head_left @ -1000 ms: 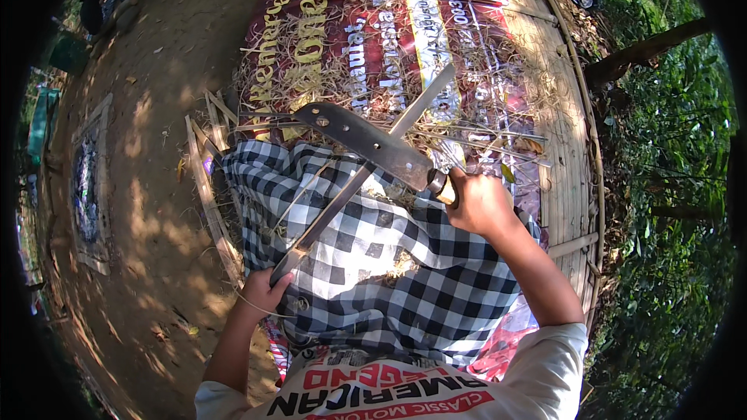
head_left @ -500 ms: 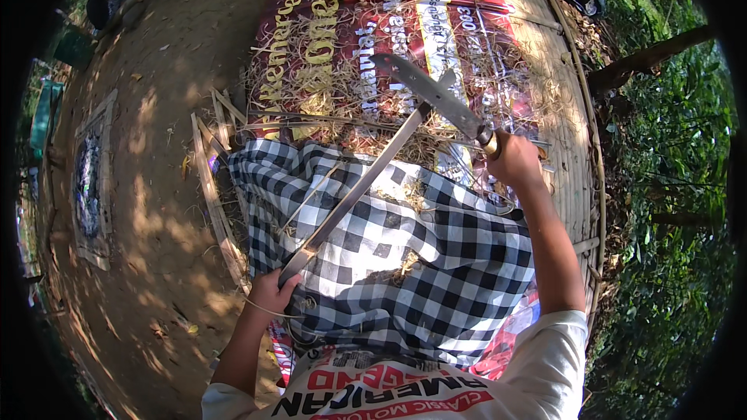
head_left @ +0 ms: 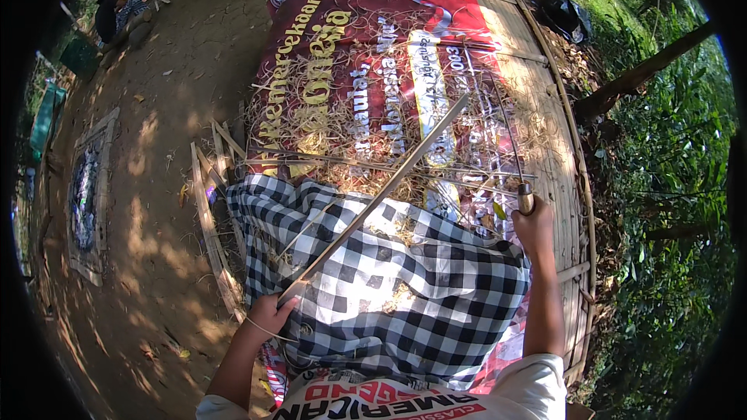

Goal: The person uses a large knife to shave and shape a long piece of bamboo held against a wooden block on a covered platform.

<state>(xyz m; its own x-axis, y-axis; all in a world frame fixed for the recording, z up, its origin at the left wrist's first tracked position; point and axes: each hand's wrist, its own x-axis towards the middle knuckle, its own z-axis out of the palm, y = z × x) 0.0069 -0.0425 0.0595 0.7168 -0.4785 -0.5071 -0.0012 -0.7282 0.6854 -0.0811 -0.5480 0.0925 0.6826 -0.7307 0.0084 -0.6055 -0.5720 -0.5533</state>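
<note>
My left hand [head_left: 270, 314] is closed around the lower end of a long bamboo strip [head_left: 373, 205]. The strip slants up and to the right, over the black-and-white checked cloth [head_left: 443, 272] across my lap. In my right hand [head_left: 535, 227] is a machete [head_left: 525, 199], gripped by its wooden handle. Its blade points away from me and shows nearly edge-on, to the right of the strip and apart from it. Thin curled shavings [head_left: 334, 120] lie over the red printed banner [head_left: 459, 8] in front of me.
The banner covers a bamboo-slat platform [head_left: 545, 136]. Several thin strips lie across it beyond the cloth. Wooden pieces [head_left: 212, 237] lean at its left side, beside bare earth. A framed panel [head_left: 87, 194] is farther left. Dense plants [head_left: 669, 179] and a slanting log [head_left: 638, 74] are at right.
My right hand has moved down and slightly right, taking the machete off the strip; its blade has turned from flat and crosswise to edge-on, pointing away. The left hand keeps its grip, slightly lower.
</note>
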